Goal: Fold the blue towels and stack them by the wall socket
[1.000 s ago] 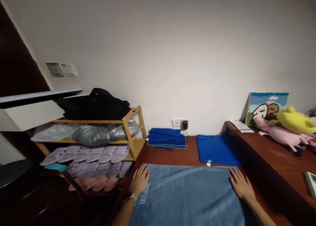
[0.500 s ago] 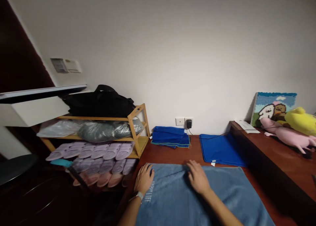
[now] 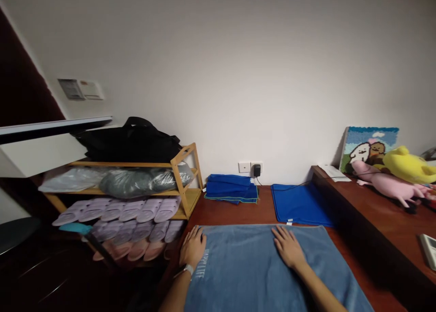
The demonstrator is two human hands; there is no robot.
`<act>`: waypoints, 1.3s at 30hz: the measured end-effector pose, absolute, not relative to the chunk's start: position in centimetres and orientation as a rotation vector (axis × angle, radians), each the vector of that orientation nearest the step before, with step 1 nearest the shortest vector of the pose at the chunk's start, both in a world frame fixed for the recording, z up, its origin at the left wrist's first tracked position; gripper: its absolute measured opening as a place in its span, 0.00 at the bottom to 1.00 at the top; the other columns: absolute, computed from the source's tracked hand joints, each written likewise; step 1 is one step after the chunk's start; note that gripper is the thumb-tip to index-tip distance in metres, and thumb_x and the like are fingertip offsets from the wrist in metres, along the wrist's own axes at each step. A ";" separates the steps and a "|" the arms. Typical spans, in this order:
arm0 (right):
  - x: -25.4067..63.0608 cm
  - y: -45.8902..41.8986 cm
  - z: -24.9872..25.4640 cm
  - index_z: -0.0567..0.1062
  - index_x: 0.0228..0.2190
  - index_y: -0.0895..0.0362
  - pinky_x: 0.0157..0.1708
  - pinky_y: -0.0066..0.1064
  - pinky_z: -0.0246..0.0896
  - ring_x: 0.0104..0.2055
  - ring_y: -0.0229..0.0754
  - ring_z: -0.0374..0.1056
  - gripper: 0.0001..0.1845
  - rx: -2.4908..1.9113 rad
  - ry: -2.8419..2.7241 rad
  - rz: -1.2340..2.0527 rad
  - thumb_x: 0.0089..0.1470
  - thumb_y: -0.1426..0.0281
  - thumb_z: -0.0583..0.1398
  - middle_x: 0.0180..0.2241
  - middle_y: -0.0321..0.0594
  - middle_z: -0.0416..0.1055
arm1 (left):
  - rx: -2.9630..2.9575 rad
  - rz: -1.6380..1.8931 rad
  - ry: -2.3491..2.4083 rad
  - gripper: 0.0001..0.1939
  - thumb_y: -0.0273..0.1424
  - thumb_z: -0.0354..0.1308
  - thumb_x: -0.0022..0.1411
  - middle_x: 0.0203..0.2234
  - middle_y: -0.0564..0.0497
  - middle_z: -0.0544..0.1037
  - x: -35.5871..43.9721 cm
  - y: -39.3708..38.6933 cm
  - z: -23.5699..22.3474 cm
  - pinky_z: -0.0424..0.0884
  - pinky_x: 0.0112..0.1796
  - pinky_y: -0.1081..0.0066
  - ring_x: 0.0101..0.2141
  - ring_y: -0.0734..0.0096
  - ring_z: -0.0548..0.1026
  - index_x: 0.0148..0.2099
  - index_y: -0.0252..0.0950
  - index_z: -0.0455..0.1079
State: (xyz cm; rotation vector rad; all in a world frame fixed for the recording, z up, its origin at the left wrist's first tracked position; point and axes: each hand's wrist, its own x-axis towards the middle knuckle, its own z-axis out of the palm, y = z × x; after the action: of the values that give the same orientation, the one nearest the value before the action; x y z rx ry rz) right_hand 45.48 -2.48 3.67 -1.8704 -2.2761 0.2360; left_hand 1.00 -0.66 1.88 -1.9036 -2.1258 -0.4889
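Observation:
A grey-blue towel (image 3: 245,266) lies spread over the reddish-brown wooden table (image 3: 235,214), with "HAPPY LIFE" lettering along its left side. My left hand (image 3: 193,246) rests flat on the towel's far left corner, fingers extended; a watch or band circles that wrist. On the towel's far part, right of the middle, my right hand (image 3: 289,246) lies with its fingers spread. Shallow wrinkles run through the cloth around it. The near edge of the towel is out of view.
Behind the towel lie a pile of folded blue cloths (image 3: 231,188) and a flat blue cloth (image 3: 301,204). A shoe rack (image 3: 185,187) with slippers and a black bag (image 3: 129,141) stands left. Plush toys (image 3: 384,180) sit on a raised ledge (image 3: 371,207) at right.
My right hand has moved right across the towel. My left hand stays at the far left corner. The view has shifted slightly to the right.

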 end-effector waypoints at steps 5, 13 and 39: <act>57.4 -1.6 1.3 0.57 0.71 0.48 0.72 0.51 0.40 0.75 0.48 0.46 0.33 -2.270 -2.060 0.102 0.69 0.58 0.41 0.74 0.38 0.50 | -1.929 -0.546 -2.103 0.24 0.29 0.45 0.70 0.62 0.44 0.76 0.5 -0.2 1.4 0.63 0.65 0.60 0.64 0.61 0.71 0.61 0.38 0.75; 62.2 -1.4 -1.2 0.50 0.73 0.49 0.72 0.51 0.38 0.77 0.47 0.38 0.37 -2.409 -1.895 0.057 0.67 0.55 0.37 0.75 0.35 0.45 | -2.003 -0.528 -2.172 0.28 0.31 0.42 0.73 0.65 0.45 0.73 -0.1 0.4 0.9 0.63 0.66 0.61 0.66 0.63 0.68 0.70 0.38 0.65; 58.6 -1.2 4.0 0.56 0.72 0.55 0.72 0.57 0.41 0.75 0.55 0.47 0.38 -2.486 -1.817 0.157 0.64 0.58 0.44 0.74 0.46 0.50 | -2.025 -0.409 -2.208 0.26 0.36 0.47 0.73 0.70 0.45 0.65 0.4 -1.4 2.3 0.56 0.68 0.54 0.69 0.62 0.63 0.70 0.43 0.64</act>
State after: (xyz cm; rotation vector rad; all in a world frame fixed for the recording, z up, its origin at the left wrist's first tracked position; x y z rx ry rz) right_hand 58.62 -1.19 4.04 -2.4858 -1.8171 0.1573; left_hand 0.44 -1.39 2.33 -2.0252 -2.2077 -0.4087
